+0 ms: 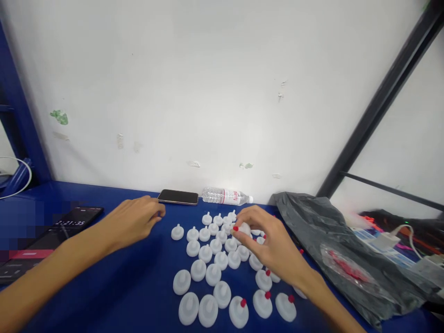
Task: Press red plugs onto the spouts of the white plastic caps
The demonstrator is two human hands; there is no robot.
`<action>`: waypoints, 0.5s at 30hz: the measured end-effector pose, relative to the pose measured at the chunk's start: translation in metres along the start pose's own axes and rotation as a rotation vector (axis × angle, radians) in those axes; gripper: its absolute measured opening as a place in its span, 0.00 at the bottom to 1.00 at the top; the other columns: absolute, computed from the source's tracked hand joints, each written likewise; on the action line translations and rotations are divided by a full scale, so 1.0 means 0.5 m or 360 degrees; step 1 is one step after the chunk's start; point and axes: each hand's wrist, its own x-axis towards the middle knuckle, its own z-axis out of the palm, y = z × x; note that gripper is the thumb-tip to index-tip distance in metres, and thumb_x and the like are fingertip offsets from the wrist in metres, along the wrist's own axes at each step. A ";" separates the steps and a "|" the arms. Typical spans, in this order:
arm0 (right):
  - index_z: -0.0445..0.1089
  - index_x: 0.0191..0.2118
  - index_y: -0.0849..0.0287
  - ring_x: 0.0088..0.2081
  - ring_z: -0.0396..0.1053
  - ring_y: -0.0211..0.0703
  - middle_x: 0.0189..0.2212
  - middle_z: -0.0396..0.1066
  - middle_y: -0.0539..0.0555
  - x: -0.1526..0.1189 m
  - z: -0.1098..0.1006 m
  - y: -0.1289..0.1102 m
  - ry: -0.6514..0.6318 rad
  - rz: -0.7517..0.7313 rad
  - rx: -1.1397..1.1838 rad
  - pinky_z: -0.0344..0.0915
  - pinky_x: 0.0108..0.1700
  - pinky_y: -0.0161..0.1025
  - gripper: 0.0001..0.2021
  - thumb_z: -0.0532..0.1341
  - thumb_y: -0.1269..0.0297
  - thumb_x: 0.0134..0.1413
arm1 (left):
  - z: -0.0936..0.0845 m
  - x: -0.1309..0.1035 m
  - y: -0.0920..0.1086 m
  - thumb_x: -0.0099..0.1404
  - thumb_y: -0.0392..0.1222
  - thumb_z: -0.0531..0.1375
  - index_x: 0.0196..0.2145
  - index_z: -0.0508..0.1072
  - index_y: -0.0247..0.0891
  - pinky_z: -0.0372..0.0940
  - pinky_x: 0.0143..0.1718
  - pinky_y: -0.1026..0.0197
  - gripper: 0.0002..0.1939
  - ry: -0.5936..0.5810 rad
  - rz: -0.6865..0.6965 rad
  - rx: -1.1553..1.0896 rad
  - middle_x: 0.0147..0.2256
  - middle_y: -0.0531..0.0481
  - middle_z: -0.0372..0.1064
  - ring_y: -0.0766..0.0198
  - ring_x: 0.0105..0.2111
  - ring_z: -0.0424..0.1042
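Observation:
My right hand (pixel 268 240) is closed in a pinch on a small white dome-shaped plastic piece with a red cap (pixel 244 229). It hovers over the back right of a group of similar pieces. Several uncapped white pieces (pixel 213 274) with short nozzles stand on the blue table, left of that hand and in front of it. Red-capped ones, such as a capped white piece (pixel 262 304), stand nearer the right side, some partly hidden by my arm. My left hand (pixel 138 217) is raised left of the group, fingers curled together. Whatever lies inside them, if anything, is hidden.
A black phone (pixel 178 197) and a clear water bottle (pixel 227 196) lie along the wall. Another phone (pixel 69 226) showing a timer is at the left. At the right, a grey plastic bag (pixel 312 217) carries a clear packet of red bits (pixel 348 267).

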 end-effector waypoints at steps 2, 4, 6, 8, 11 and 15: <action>0.74 0.39 0.52 0.42 0.73 0.45 0.40 0.75 0.51 0.004 -0.021 0.008 -0.0074 0.0040 -0.0008 0.69 0.46 0.43 0.03 0.66 0.61 0.65 | 0.004 0.001 -0.032 0.65 0.39 0.53 0.30 0.78 0.44 0.61 0.32 0.57 0.13 -0.0135 -0.0056 -0.0012 0.33 0.45 0.78 0.53 0.34 0.76; 0.75 0.37 0.53 0.38 0.72 0.43 0.36 0.75 0.49 0.006 -0.038 0.014 -0.0232 0.0080 -0.0026 0.67 0.43 0.41 0.07 0.68 0.57 0.63 | 0.010 0.001 -0.049 0.62 0.39 0.56 0.30 0.77 0.44 0.60 0.31 0.58 0.10 -0.0202 -0.0076 -0.0041 0.32 0.46 0.78 0.54 0.32 0.76; 0.75 0.35 0.54 0.34 0.71 0.41 0.32 0.75 0.48 0.006 -0.049 0.019 -0.0480 0.0158 -0.0003 0.65 0.39 0.39 0.10 0.68 0.54 0.62 | 0.016 0.002 -0.056 0.60 0.39 0.57 0.30 0.77 0.44 0.60 0.31 0.58 0.08 -0.0220 -0.0086 -0.0026 0.32 0.47 0.77 0.53 0.32 0.76; 0.76 0.35 0.55 0.31 0.70 0.39 0.29 0.74 0.48 0.004 -0.056 0.022 -0.0745 0.0252 0.0057 0.64 0.35 0.36 0.12 0.69 0.52 0.60 | 0.024 0.003 -0.060 0.59 0.39 0.58 0.30 0.77 0.45 0.59 0.31 0.57 0.07 -0.0233 -0.0092 -0.0005 0.33 0.47 0.77 0.52 0.33 0.76; 0.78 0.36 0.56 0.29 0.71 0.39 0.26 0.75 0.47 -0.001 -0.058 0.026 -0.1059 0.0352 0.0131 0.62 0.31 0.34 0.13 0.71 0.50 0.58 | 0.033 0.006 -0.065 0.58 0.36 0.58 0.30 0.77 0.44 0.59 0.32 0.57 0.08 -0.0252 -0.0100 0.0022 0.33 0.46 0.78 0.51 0.34 0.76; 0.80 0.38 0.55 0.28 0.72 0.38 0.25 0.77 0.47 -0.005 -0.060 0.030 -0.1270 0.0413 0.0214 0.61 0.29 0.32 0.14 0.74 0.51 0.53 | 0.040 0.005 -0.069 0.60 0.35 0.56 0.30 0.77 0.43 0.59 0.32 0.58 0.09 -0.0269 -0.0083 0.0028 0.32 0.47 0.78 0.52 0.34 0.76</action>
